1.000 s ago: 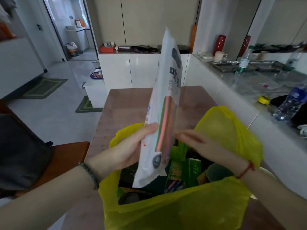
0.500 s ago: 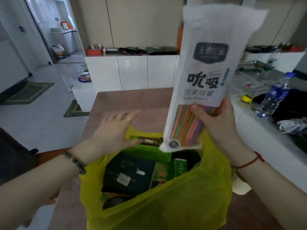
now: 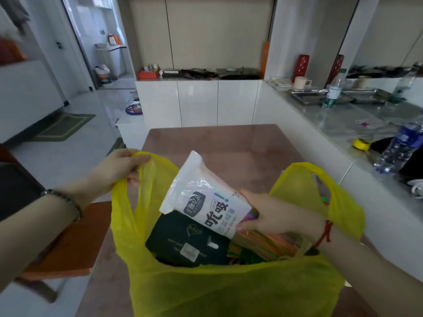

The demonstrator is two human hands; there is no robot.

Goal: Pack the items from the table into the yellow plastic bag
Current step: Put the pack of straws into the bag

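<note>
The yellow plastic bag [image 3: 229, 291] stands open on the brown table [image 3: 219, 143], right below me. My left hand [image 3: 119, 167] grips the bag's left handle and lifts it. My right hand [image 3: 272, 216] holds a white pack of coloured drinking straws [image 3: 201, 197], which lies tilted across the bag's mouth with its lower end inside. A black flat package [image 3: 183, 243] and green packets [image 3: 242, 256] sit in the bag underneath. The bag's right handle [image 3: 304, 170] stands up loose.
An orange-brown chair seat [image 3: 68, 243] is at the table's left. On the right runs a grey counter [image 3: 343, 120] with water bottles [image 3: 398, 147], a yellow tape roll [image 3: 361, 143], metal trays and a cup. White cabinets [image 3: 199, 101] stand beyond the table.
My right hand has lowered the straw pack from high above the bag into its mouth, tilting it over. My left hand went from hovering open to gripping the left handle.
</note>
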